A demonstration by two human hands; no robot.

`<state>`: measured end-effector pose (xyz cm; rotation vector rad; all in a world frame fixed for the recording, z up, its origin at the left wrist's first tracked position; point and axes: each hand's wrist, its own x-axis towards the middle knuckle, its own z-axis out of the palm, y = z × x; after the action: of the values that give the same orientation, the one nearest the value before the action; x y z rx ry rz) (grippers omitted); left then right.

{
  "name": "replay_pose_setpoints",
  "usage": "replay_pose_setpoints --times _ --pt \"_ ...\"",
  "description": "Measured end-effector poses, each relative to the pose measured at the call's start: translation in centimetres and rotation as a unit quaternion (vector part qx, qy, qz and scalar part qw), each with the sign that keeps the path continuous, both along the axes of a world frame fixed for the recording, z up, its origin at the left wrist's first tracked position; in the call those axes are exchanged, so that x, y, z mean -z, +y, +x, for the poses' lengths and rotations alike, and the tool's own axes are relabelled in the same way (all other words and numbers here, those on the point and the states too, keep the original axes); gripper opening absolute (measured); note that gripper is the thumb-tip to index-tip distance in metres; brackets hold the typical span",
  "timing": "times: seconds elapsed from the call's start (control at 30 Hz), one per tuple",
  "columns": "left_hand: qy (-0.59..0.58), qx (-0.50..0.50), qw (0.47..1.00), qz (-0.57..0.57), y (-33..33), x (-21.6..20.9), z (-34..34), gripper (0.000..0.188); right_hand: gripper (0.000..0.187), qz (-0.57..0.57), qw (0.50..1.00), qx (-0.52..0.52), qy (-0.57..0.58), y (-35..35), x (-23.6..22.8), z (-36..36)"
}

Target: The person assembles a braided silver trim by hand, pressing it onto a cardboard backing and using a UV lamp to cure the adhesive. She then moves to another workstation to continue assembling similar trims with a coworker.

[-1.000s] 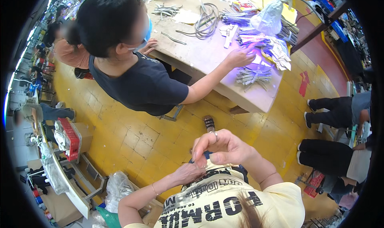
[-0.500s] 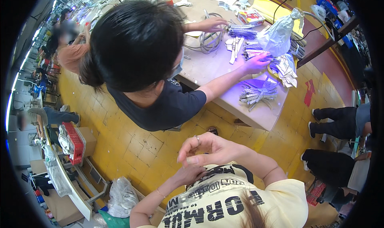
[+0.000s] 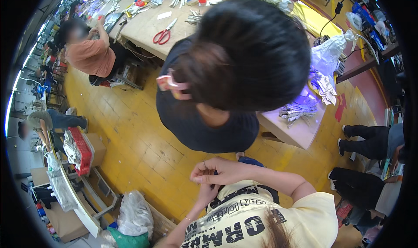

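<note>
My right hand (image 3: pixel 219 170) is in front of my waist, with a ring on one finger. Its fingers are curled in towards the thumb, and I cannot make out whether anything is between them. Just below it, my left hand (image 3: pixel 206 194) comes up from the lower left, a thin bracelet on the wrist. The right hand covers the left fingers. Close ahead, a person in a dark top (image 3: pixel 204 130) leans over the worktable (image 3: pixel 300 134), hiding its middle and their own hands. A bundle of patterned strips (image 3: pixel 299 112) lies at the table's near right corner.
Red-handled scissors (image 3: pixel 162 37) lie on the table's left part. A white plastic bag (image 3: pixel 326 56) hangs at its right end. A red crate (image 3: pixel 80 154), a cardboard box (image 3: pixel 93 150) and a plastic sack (image 3: pixel 134 215) stand at left. Other people are at both sides.
The person ahead has shifted right and bent over the table, hiding strips seen before. My right hand has lowered and its fingers have curled closer over my left hand.
</note>
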<state>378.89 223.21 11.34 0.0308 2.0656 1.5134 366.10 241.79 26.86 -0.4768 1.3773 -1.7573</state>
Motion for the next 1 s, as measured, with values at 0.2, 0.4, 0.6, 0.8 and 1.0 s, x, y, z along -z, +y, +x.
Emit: replay_pose_setpoints --times 0.2,0.4,0.6,0.8,1.0 --pt "-0.116 -0.007 0.993 0.023 -7.9 -1.0 -0.8 0.057 0.032 0.007 0.995 0.041 0.088 -7.6 -0.9 -0.7" --pt "-0.001 0.161 0.987 -0.018 -12.0 -1.6 -3.7 0.047 0.031 -0.009 0.984 0.136 0.111 -11.1 -0.9 1.5" --pt "-0.008 0.236 0.972 -0.016 -8.5 -0.9 -6.5 0.047 0.035 0.047 0.972 0.216 0.084 -7.0 1.0 4.1" --pt "-0.037 0.275 0.961 -0.014 -2.2 0.0 -8.9 0.048 0.034 0.050 0.960 0.264 0.072 1.0 2.6 5.0" --pt "-0.096 0.285 0.954 -0.006 0.7 -1.4 -11.1 0.049 0.030 0.036 0.965 0.247 0.079 6.6 3.7 4.1"
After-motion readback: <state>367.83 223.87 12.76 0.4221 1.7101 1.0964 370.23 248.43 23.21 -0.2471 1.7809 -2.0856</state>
